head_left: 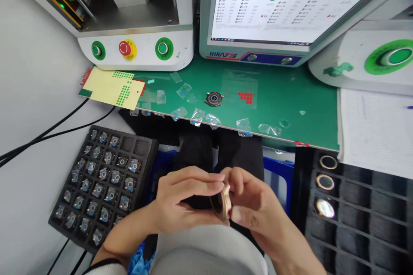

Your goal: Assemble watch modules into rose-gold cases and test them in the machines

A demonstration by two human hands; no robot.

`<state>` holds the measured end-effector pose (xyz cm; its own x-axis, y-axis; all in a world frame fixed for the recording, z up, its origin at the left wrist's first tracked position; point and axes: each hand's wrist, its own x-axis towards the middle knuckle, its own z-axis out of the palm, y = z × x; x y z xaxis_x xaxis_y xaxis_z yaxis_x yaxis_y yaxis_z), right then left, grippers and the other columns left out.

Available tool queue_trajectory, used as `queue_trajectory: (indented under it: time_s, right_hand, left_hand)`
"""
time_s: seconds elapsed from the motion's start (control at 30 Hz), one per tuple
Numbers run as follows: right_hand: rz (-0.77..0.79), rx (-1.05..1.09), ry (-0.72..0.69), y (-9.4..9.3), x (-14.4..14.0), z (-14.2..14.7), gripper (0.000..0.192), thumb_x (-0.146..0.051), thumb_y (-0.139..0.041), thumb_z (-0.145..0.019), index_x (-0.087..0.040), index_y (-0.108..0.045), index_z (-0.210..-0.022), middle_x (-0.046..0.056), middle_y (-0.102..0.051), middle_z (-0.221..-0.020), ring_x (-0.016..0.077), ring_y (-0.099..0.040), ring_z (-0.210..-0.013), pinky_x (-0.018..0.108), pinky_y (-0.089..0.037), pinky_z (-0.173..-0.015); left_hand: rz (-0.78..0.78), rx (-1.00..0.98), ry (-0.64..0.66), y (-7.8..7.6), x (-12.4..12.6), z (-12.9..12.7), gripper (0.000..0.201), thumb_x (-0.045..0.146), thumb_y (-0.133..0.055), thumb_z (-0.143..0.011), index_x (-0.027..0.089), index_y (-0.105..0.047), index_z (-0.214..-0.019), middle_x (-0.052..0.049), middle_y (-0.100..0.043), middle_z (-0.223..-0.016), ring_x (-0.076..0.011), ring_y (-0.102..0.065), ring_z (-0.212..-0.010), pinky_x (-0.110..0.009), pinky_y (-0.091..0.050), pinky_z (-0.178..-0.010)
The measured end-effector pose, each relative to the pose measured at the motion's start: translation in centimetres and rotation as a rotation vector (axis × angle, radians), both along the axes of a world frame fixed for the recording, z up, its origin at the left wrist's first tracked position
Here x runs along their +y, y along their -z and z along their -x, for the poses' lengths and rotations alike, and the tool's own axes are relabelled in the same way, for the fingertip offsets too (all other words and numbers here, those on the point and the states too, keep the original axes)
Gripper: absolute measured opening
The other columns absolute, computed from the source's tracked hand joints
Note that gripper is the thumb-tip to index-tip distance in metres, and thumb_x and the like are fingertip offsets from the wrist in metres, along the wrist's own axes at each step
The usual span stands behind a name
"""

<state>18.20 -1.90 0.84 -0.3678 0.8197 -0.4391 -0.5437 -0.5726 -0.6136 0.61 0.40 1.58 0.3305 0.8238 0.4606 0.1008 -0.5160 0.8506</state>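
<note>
Rose-gold metal rims the round, dark-faced watch case held over the lap, close to the body, in the head view. The person's left hand is closed on it, fingers along the far side and thumb along the near side; the case is tipped on edge, face to the left, probably to leave its back free for the other hand. Right hand: half curled, thumb tip at the back edge by a small red patch; whether its fingers also bear on the case cannot be told.

Beyond, a black round watch lies back up on the green work surface, beside clear film bearing red stickers. Clear plastic scraps with blue dots line the near edge, presumably parked within reach.

Left: black foam tray of film-covered watches, one per pocket, likely to prevent rubbing. Right: second black foam tray, three gold-rimmed watches in its leftmost column.
</note>
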Motion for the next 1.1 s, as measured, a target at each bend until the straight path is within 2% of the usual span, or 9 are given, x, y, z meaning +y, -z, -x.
queue_trajectory:
  time_s: [0.1,0.23,0.37,0.43,0.53,0.67,0.87,0.97,1.1]
  right_hand:
    - [0.128,0.112,-0.001,0.1,0.1,0.9,0.05,-0.035,-0.096,-0.052,-0.023,-0.058,-0.082,-0.001,-0.057,-0.084,0.0114,-0.056,-0.068,0.021,-0.049,-0.055]
    - [0.074,0.072,0.019,-0.1,-0.3,1.8,0.064,-0.047,-0.097,-0.044,-0.026,-0.063,-0.094,0.003,-0.062,-0.1,0.0181,-0.063,-0.088,0.026,-0.053,-0.07]
    - [-0.023,0.069,0.076,-0.3,-0.6,1.0,0.055,-0.058,-0.085,-0.06,-0.029,-0.065,-0.102,0.006,-0.062,-0.121,0.0214,-0.066,-0.093,0.029,-0.054,-0.068]
    - [-0.084,-0.017,0.154,-0.3,-0.6,0.1,0.043,-0.058,-0.077,-0.071,-0.028,-0.068,-0.102,0.007,-0.065,-0.119,0.0218,-0.066,-0.096,0.03,-0.055,-0.072]
    - [-0.154,-0.156,0.286,0.1,-0.5,-0.8,0.031,-0.051,-0.075,-0.077,-0.028,-0.069,-0.097,0.007,-0.071,-0.108,0.0222,-0.067,-0.102,0.031,-0.055,-0.08]
    - [-0.208,-0.216,0.342,0.8,-1.1,-0.7,0.02,-0.042,-0.073,-0.083,-0.027,-0.069,-0.096,0.005,-0.073,-0.104,0.0216,-0.069,-0.102,0.031,-0.054,-0.084]
    - [-0.292,-0.24,0.326,0.7,-1.8,0.4,0.013,-0.031,-0.068,-0.091,-0.029,-0.067,-0.104,0.005,-0.071,-0.115,0.0205,-0.067,-0.112,0.033,-0.052,-0.098]
    - [-0.293,-0.219,0.329,0.0,-1.7,0.9,0.013,-0.031,-0.067,-0.091,-0.029,-0.067,-0.103,0.004,-0.07,-0.113,0.0213,-0.068,-0.108,0.033,-0.057,-0.09]
    - [-0.281,-0.135,0.314,-0.8,-1.5,1.4,0.013,-0.034,-0.062,-0.094,-0.031,-0.066,-0.106,0.005,-0.068,-0.115,0.019,-0.07,-0.09,0.026,-0.06,-0.06]
  left_hand:
    - [0.079,-0.072,0.06,0.4,0.0,0.1,0.056,0.024,-0.087,-0.075,0.019,-0.067,-0.127,-0.014,-0.076,-0.108,-0.0218,-0.074,-0.093,-0.029,-0.063,-0.081]
    - [0.324,-0.279,0.189,0.6,-0.3,-0.4,0.069,0.024,-0.092,-0.067,0.029,-0.066,-0.131,-0.012,-0.075,-0.113,-0.0253,-0.074,-0.096,-0.029,-0.063,-0.08]
    - [0.802,-0.597,0.376,0.0,-0.4,-1.6,0.039,0.034,-0.072,-0.091,0.024,-0.068,-0.129,-0.013,-0.075,-0.108,-0.0245,-0.075,-0.09,-0.031,-0.063,-0.077]
    - [1.028,-0.756,0.442,-0.1,-0.4,-2.0,0.031,0.035,-0.058,-0.1,0.02,-0.069,-0.125,-0.013,-0.075,-0.102,-0.0193,-0.075,-0.081,-0.026,-0.063,-0.068]
    - [1.191,-0.91,0.446,0.3,-0.6,-2.4,0.027,0.033,-0.053,-0.102,0.014,-0.068,-0.115,-0.012,-0.074,-0.095,-0.0142,-0.073,-0.066,-0.021,-0.061,-0.056]
    - [1.219,-0.917,0.377,0.9,-0.8,-2.8,0.027,0.037,-0.061,-0.097,0.011,-0.064,-0.094,-0.009,-0.072,-0.086,-0.0114,-0.067,-0.054,-0.019,-0.058,-0.045]
    - [1.109,-0.785,0.219,0.8,-1.0,-3.6,0.028,0.038,-0.064,-0.096,0.014,-0.057,-0.082,0.0,-0.064,-0.065,-0.0015,-0.041,-0.035,-0.007,-0.038,-0.032]
    - [1.021,-0.708,0.188,0.8,-1.2,-3.7,0.029,0.038,-0.062,-0.097,0.014,-0.058,-0.082,0.0,-0.061,-0.066,-0.0016,-0.04,-0.036,-0.008,-0.036,-0.032]
    - [0.891,-0.569,0.147,0.4,-1.5,-3.9,0.03,0.039,-0.058,-0.099,0.014,-0.059,-0.084,0.0,-0.057,-0.073,-0.0021,-0.043,-0.044,-0.01,-0.037,-0.038]
